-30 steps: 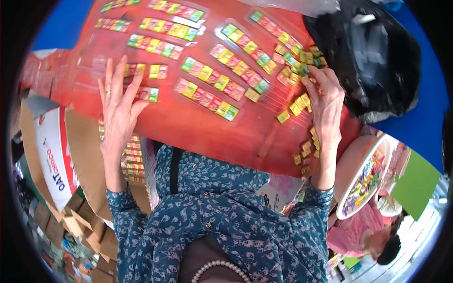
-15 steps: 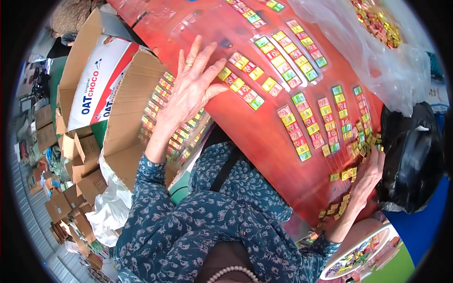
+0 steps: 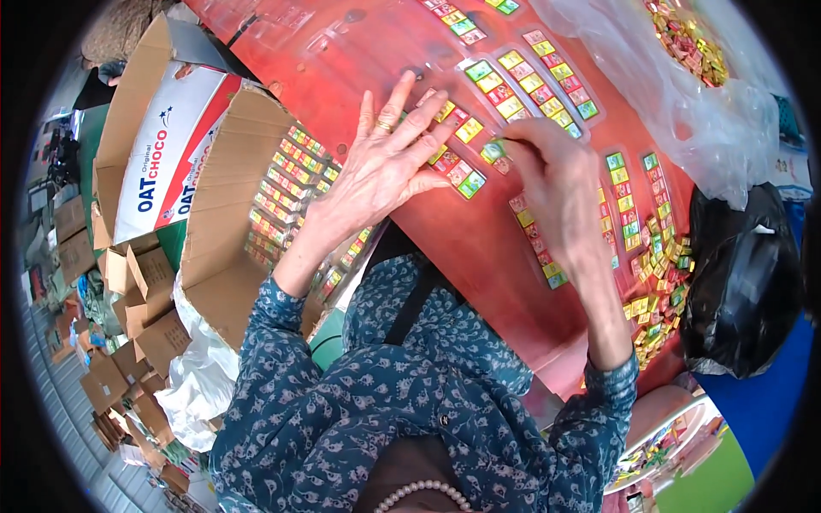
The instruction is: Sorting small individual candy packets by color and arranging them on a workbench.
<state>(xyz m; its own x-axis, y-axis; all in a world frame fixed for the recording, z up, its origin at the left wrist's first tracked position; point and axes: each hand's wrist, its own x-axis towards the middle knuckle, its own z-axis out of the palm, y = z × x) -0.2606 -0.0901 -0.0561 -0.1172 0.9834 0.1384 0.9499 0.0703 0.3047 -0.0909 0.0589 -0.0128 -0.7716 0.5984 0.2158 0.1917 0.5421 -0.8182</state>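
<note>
My left hand [image 3: 389,167] lies with its fingers spread over a clear plastic tray, whose rows hold small wrapped candy squares [image 3: 455,171] in yellow, red and green. Above the same tray, my right hand [image 3: 560,184] is pinched at the fingertips on a green candy square [image 3: 493,152], partly hidden by the fingers. More clear trays with filled rows [image 3: 513,85] lie farther along the red table [image 3: 453,248]. Behind my right hand, other rows are partly covered. Loose candy squares [image 3: 658,299] are heaped at the table's right end.
At my left stands an open cardboard box [image 3: 227,197] with filled trays [image 3: 286,188] inside. A black plastic bag [image 3: 740,291] sits at the right edge, below a clear bag [image 3: 676,128] beside more loose candies. A white round tub [image 3: 676,445] stands at lower right.
My right hand has moved left from the loose heap to the tray with a candy square in its fingertips. My left hand has shifted slightly right along the tray.
</note>
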